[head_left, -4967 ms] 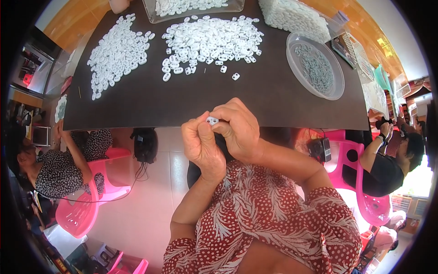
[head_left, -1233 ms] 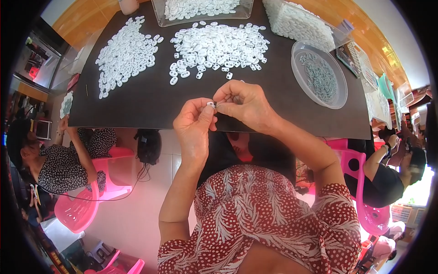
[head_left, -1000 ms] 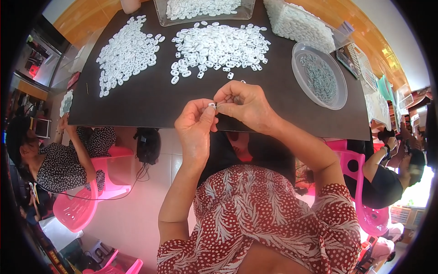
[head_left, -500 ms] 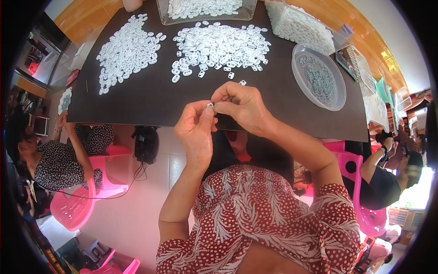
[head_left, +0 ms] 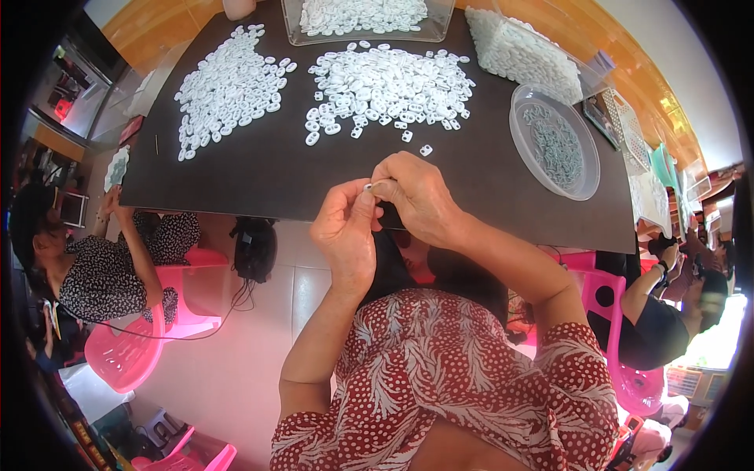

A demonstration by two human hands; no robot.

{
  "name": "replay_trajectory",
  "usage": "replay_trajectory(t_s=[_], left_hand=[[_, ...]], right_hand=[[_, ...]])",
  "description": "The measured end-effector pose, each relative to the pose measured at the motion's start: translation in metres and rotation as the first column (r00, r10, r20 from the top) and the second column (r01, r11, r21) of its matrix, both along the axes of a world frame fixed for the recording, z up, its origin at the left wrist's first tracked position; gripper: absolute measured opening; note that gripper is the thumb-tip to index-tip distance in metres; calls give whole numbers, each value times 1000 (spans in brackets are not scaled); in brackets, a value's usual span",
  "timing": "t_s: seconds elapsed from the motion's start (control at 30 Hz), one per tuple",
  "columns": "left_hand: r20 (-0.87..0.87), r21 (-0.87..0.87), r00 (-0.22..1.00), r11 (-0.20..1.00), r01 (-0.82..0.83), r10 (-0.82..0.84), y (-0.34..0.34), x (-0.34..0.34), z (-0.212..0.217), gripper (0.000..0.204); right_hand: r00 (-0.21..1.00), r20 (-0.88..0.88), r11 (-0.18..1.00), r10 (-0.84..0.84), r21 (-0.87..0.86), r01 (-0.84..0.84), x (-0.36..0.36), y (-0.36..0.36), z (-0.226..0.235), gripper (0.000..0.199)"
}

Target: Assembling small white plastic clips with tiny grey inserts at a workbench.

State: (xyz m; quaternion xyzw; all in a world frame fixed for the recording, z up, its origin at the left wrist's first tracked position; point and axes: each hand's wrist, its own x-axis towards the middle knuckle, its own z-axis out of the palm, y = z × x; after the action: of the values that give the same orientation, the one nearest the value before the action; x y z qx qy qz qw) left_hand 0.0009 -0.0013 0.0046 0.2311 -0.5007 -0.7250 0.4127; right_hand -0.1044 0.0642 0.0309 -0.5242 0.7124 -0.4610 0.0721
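Observation:
Just past the table's near edge, my left hand [head_left: 348,235] pinches a small white plastic piece [head_left: 367,188] between thumb and forefinger. Only a sliver of the piece, with a dark hole, shows. My right hand [head_left: 422,198] is closed too, thumb and forefinger pressed together against that piece. Whatever its fingertips hold is hidden. Beyond my hands lies a heap of white two-holed pieces [head_left: 389,85], with one loose white piece [head_left: 426,150] nearest my right hand. On the right, a round clear plastic dish [head_left: 583,182] carries many tiny grey-green parts [head_left: 552,145].
A second pile of white oval pieces [head_left: 232,93] spreads at the left of the dark table [head_left: 259,177]. At the back stand a clear bin [head_left: 369,38] and a filled clear container [head_left: 522,51]. People sit at left and right, by pink chairs [head_left: 126,357].
The table view has shifted slightly right. My right fingertips have closed in over the white piece, covering more of it, and both hands stay together.

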Motion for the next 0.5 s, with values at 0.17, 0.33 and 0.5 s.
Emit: replay_trajectory(t_s=[0.17, 0.33, 0.5], left_hand=[[15, 51, 998, 997, 61, -62, -5, 2, -4, 9], [-25, 116, 1000, 993, 12, -9, -20, 4, -3, 9], [-11, 147, 996, 986, -83, 86, -35, 13, 4, 10]], right_hand=[[998, -54, 997, 23, 69, -20, -1, -4, 0, 8], [990, -95, 994, 106, 3, -106, -4, -21, 7, 10], [936, -346, 995, 66, -54, -90, -34, -67, 2, 13]])
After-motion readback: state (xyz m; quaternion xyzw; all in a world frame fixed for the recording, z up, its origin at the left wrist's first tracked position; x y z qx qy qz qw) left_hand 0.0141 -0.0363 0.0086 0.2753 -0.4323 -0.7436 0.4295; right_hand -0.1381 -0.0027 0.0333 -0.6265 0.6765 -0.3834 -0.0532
